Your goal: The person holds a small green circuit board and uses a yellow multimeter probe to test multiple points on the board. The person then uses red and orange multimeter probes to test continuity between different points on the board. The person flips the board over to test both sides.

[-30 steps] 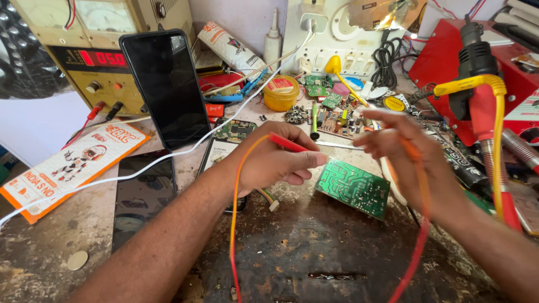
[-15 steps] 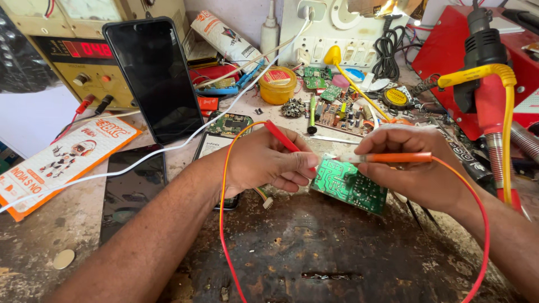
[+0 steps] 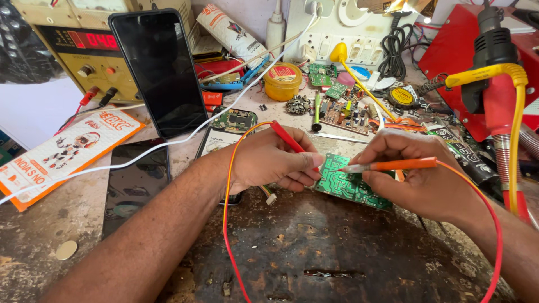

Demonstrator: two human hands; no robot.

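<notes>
A green circuit board (image 3: 347,185) lies solder side up on the worn workbench. My left hand (image 3: 269,160) grips a red test probe (image 3: 287,137) like a pen, its tip down at the board's left edge. My right hand (image 3: 418,174) holds an orange test probe (image 3: 401,165) nearly level, its metal tip touching the board's top face. Red and orange leads (image 3: 225,224) trail from both probes toward me. A small white connector on thin wires (image 3: 268,194) pokes out under my left hand.
A black phone (image 3: 160,70) leans against a yellow bench power supply (image 3: 90,53) at the back left; another phone (image 3: 135,182) lies flat. Small boards, a yellow tin (image 3: 282,81), a wall socket strip (image 3: 359,33) and a red hot-air station (image 3: 494,62) crowd the back and right.
My right hand has come in from the right and lowered the orange probe onto the green board. My left hand has brought the red probe's tip down to the board's left edge.
</notes>
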